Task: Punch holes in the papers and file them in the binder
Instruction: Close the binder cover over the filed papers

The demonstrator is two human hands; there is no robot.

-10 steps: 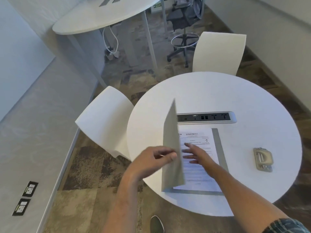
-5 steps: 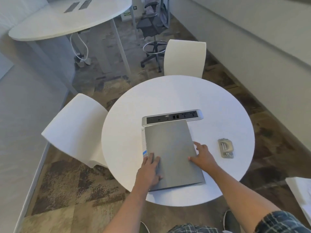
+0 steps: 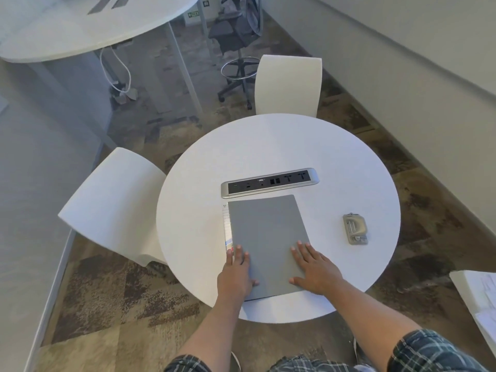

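Observation:
A grey binder (image 3: 264, 237) lies closed on the round white table (image 3: 268, 146). A thin strip of the papers (image 3: 226, 226) sticks out past its left edge. My left hand (image 3: 236, 275) rests flat on the binder's near left corner, thumb on the cover. On the near right corner lies my right hand (image 3: 312, 267), flat with the fingers spread. A grey hole punch (image 3: 355, 228) sits on the table to the right of the binder, apart from both hands.
A power socket strip (image 3: 269, 182) is set into the table just beyond the binder. White chairs stand at the left (image 3: 112, 210) and far side (image 3: 288, 84). Another white table (image 3: 80, 30) and a dark office chair (image 3: 236, 36) stand further back. White sheets (image 3: 480, 304) lie at the right edge.
The binder cover, raised by my left hand a second ago, has been shut over the papers. Both hands now lie flat on the closed cover near its front edge.

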